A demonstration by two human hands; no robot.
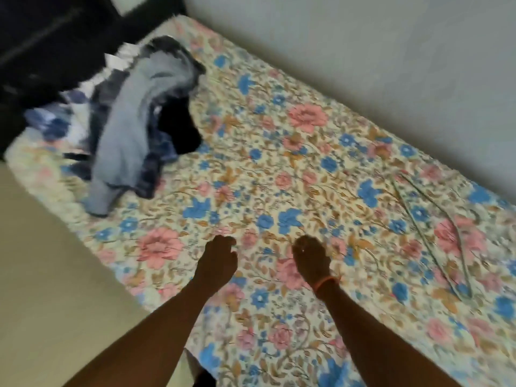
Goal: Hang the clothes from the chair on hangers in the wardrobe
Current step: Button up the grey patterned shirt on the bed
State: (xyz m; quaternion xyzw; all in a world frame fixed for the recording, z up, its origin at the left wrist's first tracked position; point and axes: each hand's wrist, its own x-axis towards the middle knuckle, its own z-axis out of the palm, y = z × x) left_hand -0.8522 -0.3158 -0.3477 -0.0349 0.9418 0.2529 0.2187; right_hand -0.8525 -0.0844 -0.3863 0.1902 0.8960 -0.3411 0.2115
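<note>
Over the floral bed, both the left hand and right hand hover loosely curled and empty, between garments, so next comes reaching to the clothes pile at ten o'clock and the hangers at three.

A crumpled heap of clothes, pale grey-blue over dark plaid and black, lies at the bed's far left end. Thin wire hangers lie flat on the floral sheet, well apart to the right.

Floral bedsheet, grey wall
</note>
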